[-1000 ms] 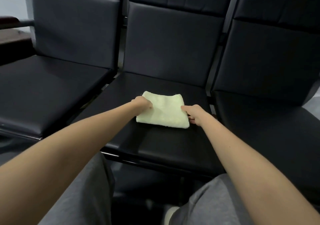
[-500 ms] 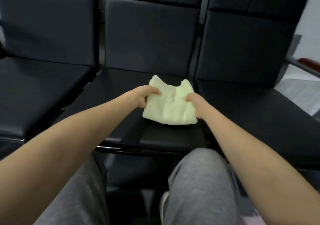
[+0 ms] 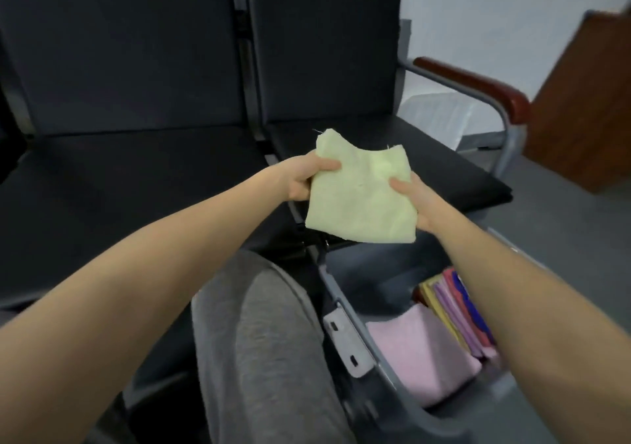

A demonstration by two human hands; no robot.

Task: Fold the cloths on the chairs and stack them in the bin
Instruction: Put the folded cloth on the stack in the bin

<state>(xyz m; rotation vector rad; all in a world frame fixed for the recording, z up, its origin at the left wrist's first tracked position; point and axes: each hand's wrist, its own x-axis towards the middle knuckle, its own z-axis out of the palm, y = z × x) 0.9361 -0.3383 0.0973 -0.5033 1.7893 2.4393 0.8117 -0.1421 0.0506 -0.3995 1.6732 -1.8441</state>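
A folded pale yellow cloth [image 3: 362, 194] hangs in the air above the front edge of the black chair seat [image 3: 454, 173]. My left hand [image 3: 304, 180] grips its left edge, thumb on top. My right hand [image 3: 415, 201] pinches its right edge. Below and to the right stands a grey bin [image 3: 345, 334] on the floor. Inside it lies a folded pink cloth [image 3: 423, 358], and several folded cloths in yellow, purple, red and blue stand behind it, partly hidden by my right forearm.
A row of black chairs [image 3: 129, 67] fills the left and back. A metal armrest with a brown pad [image 3: 478, 84] ends the row on the right. A brown wooden panel [image 3: 587, 102] stands at the far right on the grey floor. My grey-trousered knee [image 3: 273, 341] is beside the bin.
Both hands lifted the folded yellow cloth off the middle seat and carried it right. The view swung right, bringing the bin and its cloths into sight.
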